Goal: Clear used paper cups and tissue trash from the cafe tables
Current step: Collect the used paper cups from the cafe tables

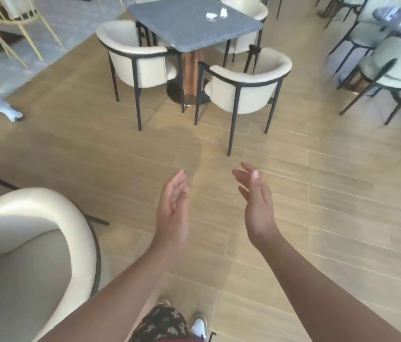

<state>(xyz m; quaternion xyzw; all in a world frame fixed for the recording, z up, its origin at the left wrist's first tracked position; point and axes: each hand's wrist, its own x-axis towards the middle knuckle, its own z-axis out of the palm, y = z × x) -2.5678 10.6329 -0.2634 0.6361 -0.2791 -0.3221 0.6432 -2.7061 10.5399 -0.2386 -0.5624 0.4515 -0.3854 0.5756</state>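
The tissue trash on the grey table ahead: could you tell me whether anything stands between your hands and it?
Yes. Both the left hand and right hand are empty, and two cream chairs on the table's near side block the tissue trash.

This is looking like a cafe seating area: a square grey table (pixel 194 23) is standing at twelve o'clock, ringed by cream tub chairs (pixel 246 87) on black legs, more such sets are showing at two o'clock, all sitting on wood-look floor tiles (pixel 317 206).
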